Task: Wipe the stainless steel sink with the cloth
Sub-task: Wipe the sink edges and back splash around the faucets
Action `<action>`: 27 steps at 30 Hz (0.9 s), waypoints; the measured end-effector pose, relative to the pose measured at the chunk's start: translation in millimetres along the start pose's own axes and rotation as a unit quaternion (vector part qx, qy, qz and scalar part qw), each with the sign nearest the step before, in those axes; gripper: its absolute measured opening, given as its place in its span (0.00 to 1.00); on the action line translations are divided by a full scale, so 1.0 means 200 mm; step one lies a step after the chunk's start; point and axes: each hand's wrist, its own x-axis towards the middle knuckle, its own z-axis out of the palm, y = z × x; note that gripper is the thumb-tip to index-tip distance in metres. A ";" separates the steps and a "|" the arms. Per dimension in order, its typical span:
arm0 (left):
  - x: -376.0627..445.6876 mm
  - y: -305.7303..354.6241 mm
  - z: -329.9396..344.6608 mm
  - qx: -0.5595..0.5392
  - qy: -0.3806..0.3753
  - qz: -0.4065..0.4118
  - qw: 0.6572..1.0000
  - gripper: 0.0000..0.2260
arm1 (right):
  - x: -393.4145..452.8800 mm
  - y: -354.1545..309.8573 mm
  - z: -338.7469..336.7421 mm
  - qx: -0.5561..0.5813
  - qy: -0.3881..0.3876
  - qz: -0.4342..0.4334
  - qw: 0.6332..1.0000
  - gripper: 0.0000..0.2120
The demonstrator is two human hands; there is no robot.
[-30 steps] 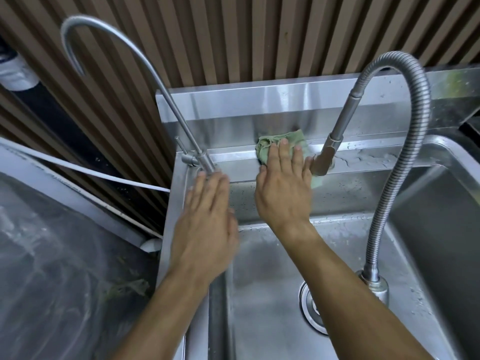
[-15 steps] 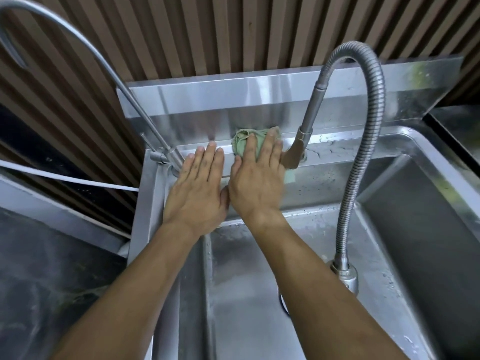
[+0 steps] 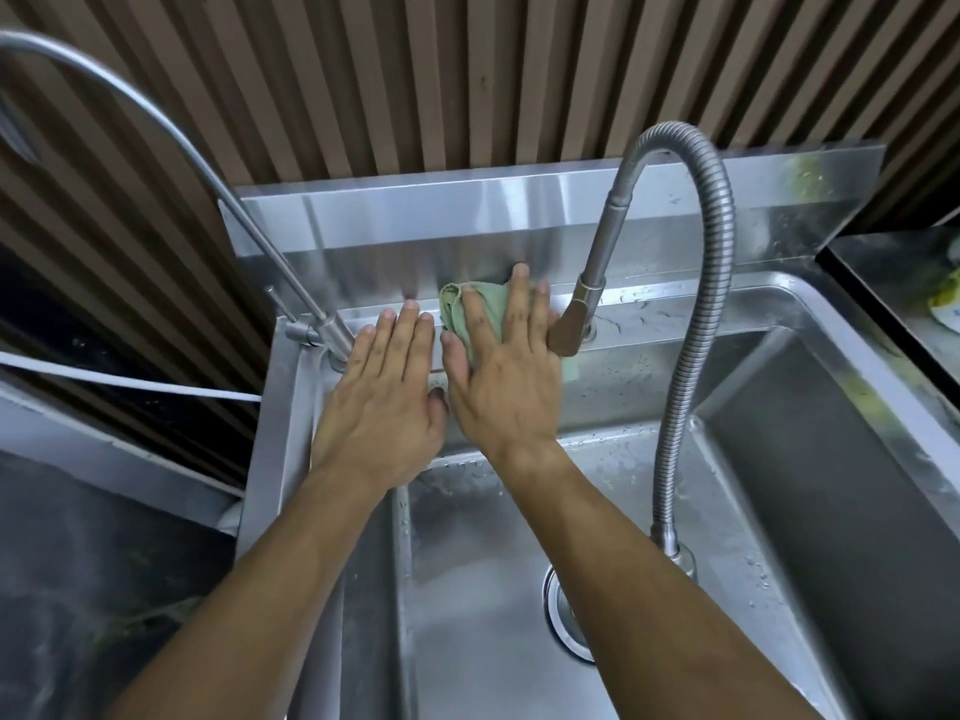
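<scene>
A stainless steel sink (image 3: 779,459) fills the middle and right of the head view, with a raised back ledge and a splashback. My right hand (image 3: 501,376) lies flat on a crumpled pale green cloth (image 3: 483,304), pressing it onto the back ledge at the foot of the splashback. The palm hides most of the cloth. My left hand (image 3: 387,392) lies flat and bare on the ledge just to its left, fingers slightly apart, thumb touching the right hand.
A thin curved tap (image 3: 311,283) rises just left of my left hand. A flexible hose tap (image 3: 696,314) arches over the basin, its nozzle (image 3: 569,332) right beside my right hand. The drain (image 3: 563,610) sits below. A dark countertop (image 3: 78,589) lies left; slatted wall behind.
My left hand slid forward along the ledge to lie beside my right hand. The right hand kept pressing the cloth on the back ledge, shifting little. The camera view panned right.
</scene>
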 end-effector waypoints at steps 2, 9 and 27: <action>0.00 0.00 0.00 -0.002 -0.006 0.000 1.000 0.34 | 0.01 -0.01 0.04 0.005 0.013 0.009 1.000 0.25; -0.01 0.00 -0.01 0.002 -0.024 -0.002 1.000 0.35 | 0.03 0.02 0.08 0.011 0.075 -0.024 0.997 0.25; 0.03 0.11 -0.12 -0.079 -0.047 -0.003 0.996 0.33 | -0.36 0.40 -1.05 0.187 0.292 -0.166 0.923 0.19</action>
